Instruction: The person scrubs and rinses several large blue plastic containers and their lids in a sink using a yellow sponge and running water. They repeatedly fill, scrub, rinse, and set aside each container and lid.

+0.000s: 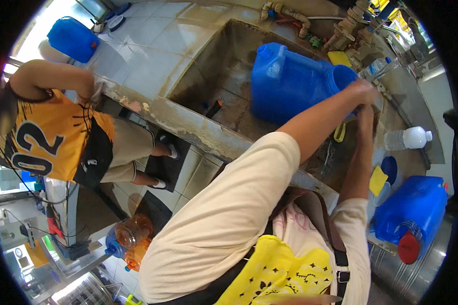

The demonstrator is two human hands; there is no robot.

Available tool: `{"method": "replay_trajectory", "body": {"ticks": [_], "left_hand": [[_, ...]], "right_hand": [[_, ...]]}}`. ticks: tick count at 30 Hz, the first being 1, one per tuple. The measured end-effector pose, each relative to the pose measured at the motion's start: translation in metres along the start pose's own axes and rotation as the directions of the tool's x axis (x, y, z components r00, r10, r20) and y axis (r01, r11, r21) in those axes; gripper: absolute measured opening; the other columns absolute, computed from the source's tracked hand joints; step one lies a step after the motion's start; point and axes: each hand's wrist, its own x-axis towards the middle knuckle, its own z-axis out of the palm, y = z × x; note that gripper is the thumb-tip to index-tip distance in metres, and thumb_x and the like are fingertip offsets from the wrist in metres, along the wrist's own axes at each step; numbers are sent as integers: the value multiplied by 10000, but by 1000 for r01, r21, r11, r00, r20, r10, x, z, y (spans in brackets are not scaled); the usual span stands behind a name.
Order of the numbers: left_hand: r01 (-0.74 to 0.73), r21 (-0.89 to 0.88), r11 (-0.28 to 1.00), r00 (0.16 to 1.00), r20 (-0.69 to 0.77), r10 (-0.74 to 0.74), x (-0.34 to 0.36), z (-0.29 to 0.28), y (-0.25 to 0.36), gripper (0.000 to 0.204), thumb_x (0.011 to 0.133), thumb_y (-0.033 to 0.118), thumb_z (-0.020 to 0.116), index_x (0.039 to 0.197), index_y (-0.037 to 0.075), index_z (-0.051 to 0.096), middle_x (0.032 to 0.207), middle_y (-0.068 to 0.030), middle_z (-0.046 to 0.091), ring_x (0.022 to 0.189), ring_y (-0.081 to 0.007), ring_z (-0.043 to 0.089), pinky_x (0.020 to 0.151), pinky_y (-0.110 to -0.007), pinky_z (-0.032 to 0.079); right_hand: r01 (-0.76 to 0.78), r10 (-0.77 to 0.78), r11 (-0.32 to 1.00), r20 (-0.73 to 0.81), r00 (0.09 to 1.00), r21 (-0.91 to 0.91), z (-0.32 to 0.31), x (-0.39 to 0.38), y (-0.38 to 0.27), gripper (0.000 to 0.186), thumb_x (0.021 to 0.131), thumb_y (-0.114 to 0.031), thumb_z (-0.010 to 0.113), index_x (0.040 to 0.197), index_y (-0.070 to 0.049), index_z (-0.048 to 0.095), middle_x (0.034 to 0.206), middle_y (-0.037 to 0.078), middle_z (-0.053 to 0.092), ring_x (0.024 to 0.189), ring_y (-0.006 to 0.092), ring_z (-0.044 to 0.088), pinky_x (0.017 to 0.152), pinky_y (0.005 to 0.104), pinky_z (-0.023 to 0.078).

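My left hand [366,90] is raised at the wide mouth of a large blue jerrycan [285,86], blurred by motion. My right hand [364,109] is just below it, partly covered by it; what either holds cannot be made out. The jerrycan stands in a worn concrete sink [185,81]. Below my hands in the sink is a yellow-handled tool [339,132]. A yellow sponge [339,58] and a clear bottle [379,67] sit on the back ledge. A white-capped bottle [407,137] stands right of my right forearm.
A co-worker [66,137] in an orange top stands left at the counter. Another blue jerrycan [73,38] is back left; one with a red lid [407,213] is right, beside a second sponge [377,180]. Pipes [300,23] run behind the sink. Orange containers [135,239] sit lower left.
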Motion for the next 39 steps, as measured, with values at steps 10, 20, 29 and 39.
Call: {"method": "replay_trajectory", "body": {"ticks": [10, 20, 29, 39], "left_hand": [[-160, 410, 898, 987, 41, 157, -32, -18, 14, 284, 846, 232, 553, 1018, 53, 692, 969, -161, 688, 894, -311, 670, 777, -427, 516], [717, 165, 677, 604, -631, -487, -160, -215, -333, 565, 890, 480, 494, 1044, -51, 615, 1067, -282, 614, 1005, -430, 591, 846, -477, 477], [737, 544, 402, 527, -89, -845, -237, -116, -544, 445, 881, 366, 518, 1078, -20, 617, 983, -263, 641, 908, -444, 614, 780, -485, 501], [426, 143, 893, 621, -764, -174, -127, -225, -377, 320, 885, 220, 485, 1094, -2, 585, 825, -242, 640, 729, -416, 618, 688, -488, 503]], "right_hand": [[27, 40, 758, -88, 995, 652, 53, -83, 4, 598, 984, -447, 392, 1442, -73, 301, 1388, 83, 425, 1239, 239, 432, 1009, 364, 361], [129, -51, 852, -164, 985, 507, 57, -51, 21, 651, 986, -476, 355, 1466, -54, 229, 1442, 162, 340, 1322, 264, 333, 1102, 376, 241], [144, -96, 871, -124, 988, 469, 54, -95, 3, 589, 983, -402, 361, 1444, -50, 255, 1444, 143, 335, 1332, 249, 321, 1106, 369, 228], [204, -122, 800, -179, 976, 565, 50, -96, -3, 352, 997, -213, 395, 1292, -25, 433, 1303, 135, 471, 1218, 223, 432, 1050, 342, 303]]}}
